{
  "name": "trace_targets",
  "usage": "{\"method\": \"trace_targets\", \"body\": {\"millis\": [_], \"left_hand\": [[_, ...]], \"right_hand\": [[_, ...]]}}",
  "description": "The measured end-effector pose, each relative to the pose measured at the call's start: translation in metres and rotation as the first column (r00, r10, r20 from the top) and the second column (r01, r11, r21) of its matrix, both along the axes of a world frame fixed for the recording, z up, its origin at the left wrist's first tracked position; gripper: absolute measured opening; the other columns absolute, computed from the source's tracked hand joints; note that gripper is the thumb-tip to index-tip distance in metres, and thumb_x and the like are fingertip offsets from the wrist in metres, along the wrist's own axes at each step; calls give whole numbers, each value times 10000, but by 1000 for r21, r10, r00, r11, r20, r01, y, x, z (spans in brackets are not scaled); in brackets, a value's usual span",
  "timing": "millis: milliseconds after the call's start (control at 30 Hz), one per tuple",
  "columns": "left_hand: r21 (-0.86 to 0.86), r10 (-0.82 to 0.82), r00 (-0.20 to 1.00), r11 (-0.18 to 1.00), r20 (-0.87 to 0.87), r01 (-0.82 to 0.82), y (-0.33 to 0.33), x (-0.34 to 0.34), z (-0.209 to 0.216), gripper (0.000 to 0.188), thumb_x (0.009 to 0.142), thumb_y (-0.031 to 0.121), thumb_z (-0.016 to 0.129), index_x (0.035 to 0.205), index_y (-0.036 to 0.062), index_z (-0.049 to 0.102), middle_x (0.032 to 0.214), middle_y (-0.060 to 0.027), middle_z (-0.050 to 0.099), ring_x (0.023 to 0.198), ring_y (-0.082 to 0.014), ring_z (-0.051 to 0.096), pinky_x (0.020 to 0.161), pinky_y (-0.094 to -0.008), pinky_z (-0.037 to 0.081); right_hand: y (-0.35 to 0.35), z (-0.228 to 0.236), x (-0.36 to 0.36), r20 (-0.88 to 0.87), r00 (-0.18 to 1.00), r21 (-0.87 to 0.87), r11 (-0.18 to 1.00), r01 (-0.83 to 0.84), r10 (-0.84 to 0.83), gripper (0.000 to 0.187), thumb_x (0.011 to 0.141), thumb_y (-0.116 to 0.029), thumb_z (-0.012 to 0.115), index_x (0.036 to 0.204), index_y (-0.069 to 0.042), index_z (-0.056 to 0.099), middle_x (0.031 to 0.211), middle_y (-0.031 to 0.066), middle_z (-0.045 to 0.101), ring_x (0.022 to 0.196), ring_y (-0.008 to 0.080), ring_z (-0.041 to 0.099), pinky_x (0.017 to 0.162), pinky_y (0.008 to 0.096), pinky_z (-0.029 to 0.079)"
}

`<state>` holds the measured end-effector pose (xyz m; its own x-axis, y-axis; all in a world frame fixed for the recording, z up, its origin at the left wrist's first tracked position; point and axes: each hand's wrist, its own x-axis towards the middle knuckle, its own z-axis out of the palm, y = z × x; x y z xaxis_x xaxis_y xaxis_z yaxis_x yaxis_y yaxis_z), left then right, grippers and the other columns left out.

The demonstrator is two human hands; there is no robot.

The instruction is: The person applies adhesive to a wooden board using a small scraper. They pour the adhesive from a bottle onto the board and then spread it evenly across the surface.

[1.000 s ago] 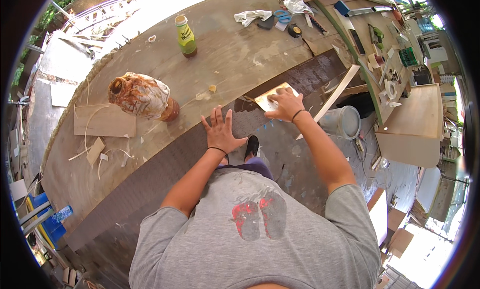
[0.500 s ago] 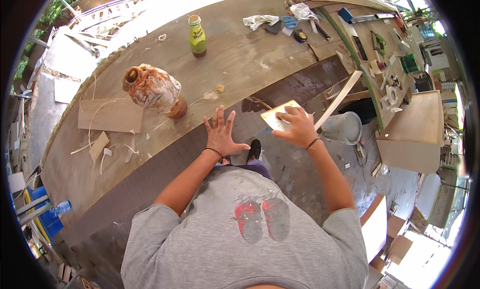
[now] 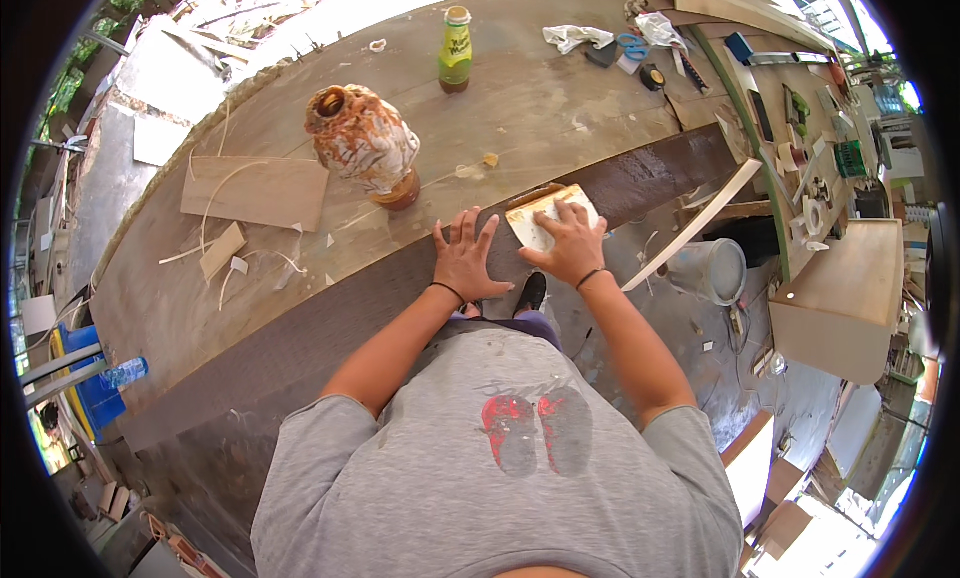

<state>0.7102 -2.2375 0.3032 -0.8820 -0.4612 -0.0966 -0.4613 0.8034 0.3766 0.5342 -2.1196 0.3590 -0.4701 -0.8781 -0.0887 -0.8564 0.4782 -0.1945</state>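
A long dark brown strip (image 3: 330, 303) lies along the near edge of the worktable, its right stretch wet and shiny. My left hand (image 3: 466, 256) rests on it, fingers spread, holding nothing. Just to the right, my right hand (image 3: 568, 243) grips a pale yellow-stained flat spreader (image 3: 545, 221) and presses it down against the strip. Thick brown liquid shows along the spreader's far edge. Beyond my left hand stands a large bottle (image 3: 365, 143) crusted with brown and white residue. Farther back is a small green-labelled bottle (image 3: 455, 53) with brown contents.
A thin wood panel (image 3: 255, 190) and offcuts lie on the worktable (image 3: 400, 68) at left. Scissors (image 3: 632, 46), a tape measure (image 3: 651, 76) and white cloth (image 3: 577, 39) sit at the back right. A wooden slat (image 3: 700, 221) juts out above a grey bucket (image 3: 712, 270).
My right hand has brought the spreader left, from over the strip's near edge onto the strip beside my left hand. The whole view has shifted; the left hand stays spread.
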Motion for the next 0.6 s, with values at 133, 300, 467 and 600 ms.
{"method": "trace_targets", "body": {"millis": [133, 300, 467, 600], "left_hand": [[-2, 4, 1000, 1000, -6, -4, -1, 0, 0, 1203, 522, 661, 796, 1497, 155, 306, 1517, -166, 248, 1435, -334, 188, 1114, -631, 79], [-14, -4, 1000, 1000, -24, 4, -1, -1, 0, 1189, 520, 667, 792, 1483, 153, 320, 1514, -171, 254, 1436, -341, 189, 1116, -630, 84], [-12, 1, 1000, 1000, -3, -1, -1, 0, 0, 1186, 520, 664, 791, 1483, 156, 322, 1515, -168, 254, 1443, -343, 179, 1123, -629, 78], [-11, 6, 1000, 1000, -6, -6, 0, 0, -2, 1180, 522, 658, 792, 1480, 152, 325, 1519, -163, 255, 1446, -340, 176, 1130, -633, 72]], "right_hand": [[-9, 22, -1, 10, 1000, 52, 999, -9, 8, 653, 684, -600, 708, 1217, -222, 683, 1407, 139, 510, 1343, 310, 396, 998, 732, 249], [-23, 6, -10, -12, 1000, 102, 995, 5, -4, 658, 696, -613, 697, 1230, -230, 677, 1417, 132, 505, 1352, 304, 391, 992, 727, 270], [-23, 6, -6, 3, 1000, 137, 991, 9, -9, 673, 695, -621, 697, 1248, -239, 670, 1426, 128, 500, 1353, 305, 393, 994, 731, 275], [-30, 24, -11, 62, 998, 196, 981, -8, -4, 680, 692, -611, 709, 1261, -242, 663, 1434, 130, 493, 1351, 309, 397, 999, 742, 269]]}}
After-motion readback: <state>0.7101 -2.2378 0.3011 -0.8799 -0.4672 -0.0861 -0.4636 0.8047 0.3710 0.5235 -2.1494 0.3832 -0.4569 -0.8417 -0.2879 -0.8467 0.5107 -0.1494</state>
